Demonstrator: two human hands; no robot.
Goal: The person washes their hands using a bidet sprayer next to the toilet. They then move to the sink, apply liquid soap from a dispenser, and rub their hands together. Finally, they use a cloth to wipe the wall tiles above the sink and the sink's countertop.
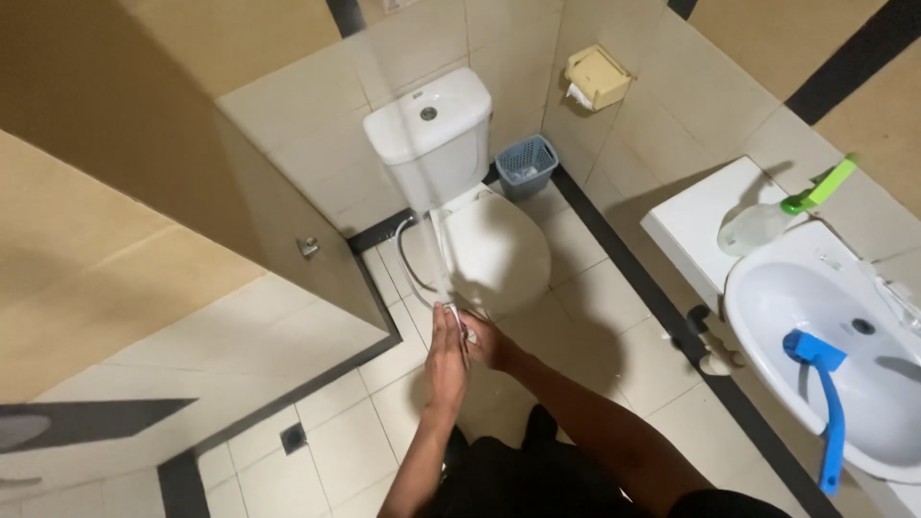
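Both my hands meet in front of a white toilet (494,245) whose lid is down. My left hand (446,350) lies flat with its fingers straight against a small white bidet sprayer head (455,314). My right hand (489,342) closes around the same sprayer from the right side. A thin hose (414,269) runs from the sprayer up toward the wall beside the white cistern (429,134).
A grey-blue waste basket (526,165) stands right of the cistern. A paper holder (597,77) hangs on the wall. At right a white sink (825,345) holds a blue brush (827,403), with a spray bottle (772,219) on its counter. A floor drain (294,438) lies at left.
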